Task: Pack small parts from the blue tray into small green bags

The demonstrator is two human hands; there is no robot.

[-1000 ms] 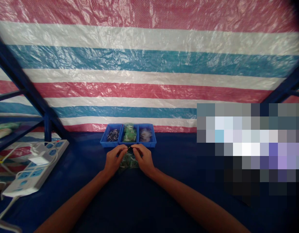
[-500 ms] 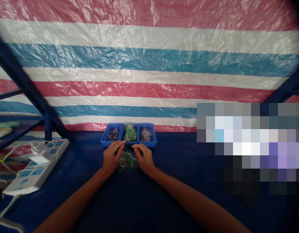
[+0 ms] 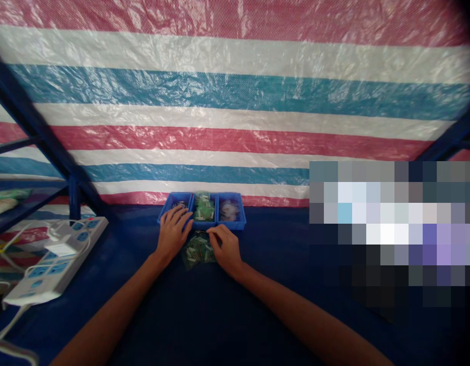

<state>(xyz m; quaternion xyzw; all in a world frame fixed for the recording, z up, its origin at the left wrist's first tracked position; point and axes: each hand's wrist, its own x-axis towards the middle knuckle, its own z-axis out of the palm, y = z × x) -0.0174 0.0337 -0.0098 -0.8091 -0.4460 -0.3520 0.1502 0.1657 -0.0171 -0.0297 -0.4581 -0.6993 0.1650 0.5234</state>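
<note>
Three small blue bins stand in a row at the back of the dark blue table. My left hand (image 3: 173,230) reaches into the left bin (image 3: 165,214), which holds small dark metal parts, its fingers spread over them. The middle bin (image 3: 203,209) holds green circuit boards. The right bin (image 3: 231,211) holds pale bagged pieces. My right hand (image 3: 225,246) rests on the table in a pinch, holding a small thin part I cannot make out. Between my hands lies a clear bag of green boards (image 3: 197,250).
A white power strip (image 3: 54,262) with plugs and cables lies at the left. Blue shelf frames (image 3: 72,195) stand at the left, with a striped plastic tarp (image 3: 235,101) behind the table. A blurred patch covers the right side.
My left hand left the bag and moved forward and left into the left bin. My right hand stayed by the bag, still pinched.
</note>
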